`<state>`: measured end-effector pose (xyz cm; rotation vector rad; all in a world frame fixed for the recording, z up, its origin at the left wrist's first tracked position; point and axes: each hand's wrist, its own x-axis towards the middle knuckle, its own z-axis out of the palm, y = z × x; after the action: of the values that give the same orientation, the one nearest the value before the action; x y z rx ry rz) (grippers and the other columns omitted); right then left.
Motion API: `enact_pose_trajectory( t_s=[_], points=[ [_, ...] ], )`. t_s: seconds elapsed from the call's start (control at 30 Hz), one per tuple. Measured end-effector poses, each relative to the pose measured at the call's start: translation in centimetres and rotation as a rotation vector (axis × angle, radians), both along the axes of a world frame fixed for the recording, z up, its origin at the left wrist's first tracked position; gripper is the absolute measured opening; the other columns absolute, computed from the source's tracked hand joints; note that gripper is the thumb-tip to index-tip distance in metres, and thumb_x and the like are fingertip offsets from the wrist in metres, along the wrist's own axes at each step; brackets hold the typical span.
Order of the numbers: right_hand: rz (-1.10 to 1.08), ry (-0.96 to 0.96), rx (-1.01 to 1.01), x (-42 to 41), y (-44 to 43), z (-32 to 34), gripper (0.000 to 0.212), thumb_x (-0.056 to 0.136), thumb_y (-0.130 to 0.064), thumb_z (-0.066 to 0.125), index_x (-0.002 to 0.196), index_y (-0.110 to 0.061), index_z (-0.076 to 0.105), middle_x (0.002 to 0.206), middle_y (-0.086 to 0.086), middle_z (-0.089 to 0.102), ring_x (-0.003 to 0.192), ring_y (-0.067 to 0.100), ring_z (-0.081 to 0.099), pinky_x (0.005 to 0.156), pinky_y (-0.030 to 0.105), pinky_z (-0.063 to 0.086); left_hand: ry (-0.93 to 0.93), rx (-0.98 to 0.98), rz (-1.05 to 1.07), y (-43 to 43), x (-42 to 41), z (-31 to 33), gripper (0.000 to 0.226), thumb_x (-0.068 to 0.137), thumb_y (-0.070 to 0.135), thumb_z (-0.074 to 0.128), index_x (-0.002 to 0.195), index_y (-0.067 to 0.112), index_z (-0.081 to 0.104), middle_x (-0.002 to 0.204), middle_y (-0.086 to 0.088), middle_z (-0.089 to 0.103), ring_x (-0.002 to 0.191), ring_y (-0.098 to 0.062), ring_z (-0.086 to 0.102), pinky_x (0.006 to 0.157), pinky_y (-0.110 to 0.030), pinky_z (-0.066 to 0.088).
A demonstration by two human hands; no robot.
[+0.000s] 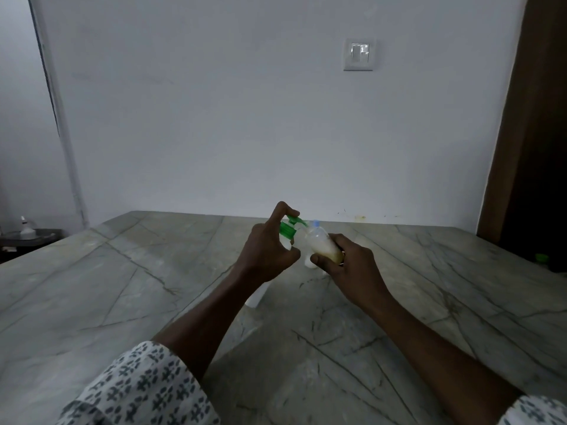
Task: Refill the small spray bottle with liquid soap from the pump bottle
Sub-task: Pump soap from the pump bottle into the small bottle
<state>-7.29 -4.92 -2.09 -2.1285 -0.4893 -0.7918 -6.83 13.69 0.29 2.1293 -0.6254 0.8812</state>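
pump bottle [291, 233] sitting in left hand [270, 250] | spray bottle [322, 245] lying in right hand [349, 265], just right of pump | both hovering over table [122, 286]

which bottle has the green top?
The pump bottle under the left hand: green pump and collar. The small bottle in the right hand is clear, tilted, with yellowish liquid.

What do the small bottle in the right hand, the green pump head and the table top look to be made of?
Small bottle: translucent, frosted-looking plastic; yellowish liquid shows through near its base.
Green pump head: opaque moulded plastic, apparently with a ribbed collar.
Table top: probably polished stone such as marble, grey-green with dark veins and a soft sheen; a printed laminate cannot be ruled out.
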Motion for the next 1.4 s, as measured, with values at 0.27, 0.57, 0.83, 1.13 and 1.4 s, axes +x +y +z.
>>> enact_pose_trajectory(
  t_s=[0.27,0.57,0.83,1.13,1.4],
  points=[
    [-0.011,0.017,0.019,0.01,-0.26,0.08,0.050,0.081,-0.041,0.071,0.122,-0.014,0.059,0.107,0.004,0.068,0.086,0.016,0.061,0.062,0.009,0.038,0.024,0.034,-0.002,-0.23,0.01,-0.05,0.072,0.066,0.019,0.071,0.128,0.035,0.040,0.085,0.001,0.070,0.064,-0.022,0.064,0.063,-0.046,0.057],
    [-0.002,0.039,0.012,-0.08,0.05,-0.01,0.052,0.081,-0.038,0.072,0.124,-0.013,0.058,0.111,0.005,0.067,0.086,0.013,0.058,0.061,0.005,0.035,0.002,0.011,0.038,-0.37,-0.29,-0.01,0.059,0.068,0.014,0.075,0.116,0.031,0.046,0.090,0.011,0.067,0.067,-0.019,0.064,0.062,-0.040,0.058],
    [-0.014,0.007,0.016,-0.25,-0.12,0.34,0.050,0.083,-0.040,0.070,0.123,-0.013,0.058,0.107,0.004,0.067,0.084,0.015,0.059,0.061,0.008,0.036,0.002,0.025,0.005,-0.26,-0.36,-0.16,0.073,0.067,0.017,0.069,0.132,0.034,0.039,0.082,0.005,0.069,0.060,-0.018,0.061,0.060,-0.037,0.054],
    [-0.024,0.001,-0.014,-0.27,-0.15,0.14,0.053,0.081,-0.039,0.072,0.125,-0.013,0.058,0.111,0.005,0.067,0.085,0.011,0.055,0.062,0.004,0.032,-0.007,0.035,0.036,-0.37,-0.48,-0.07,0.062,0.070,0.013,0.074,0.120,0.031,0.044,0.097,0.003,0.070,0.070,-0.024,0.066,0.064,-0.046,0.058],
    [-0.011,-0.007,-0.002,-0.09,-0.28,0.01,0.053,0.081,-0.039,0.072,0.124,-0.012,0.059,0.110,0.006,0.068,0.089,0.017,0.061,0.067,0.018,0.038,0.035,0.055,0.020,-0.10,-0.21,0.11,0.066,0.070,0.015,0.073,0.125,0.033,0.041,0.089,0.003,0.070,0.066,-0.020,0.065,0.064,-0.047,0.058]
  ],
)
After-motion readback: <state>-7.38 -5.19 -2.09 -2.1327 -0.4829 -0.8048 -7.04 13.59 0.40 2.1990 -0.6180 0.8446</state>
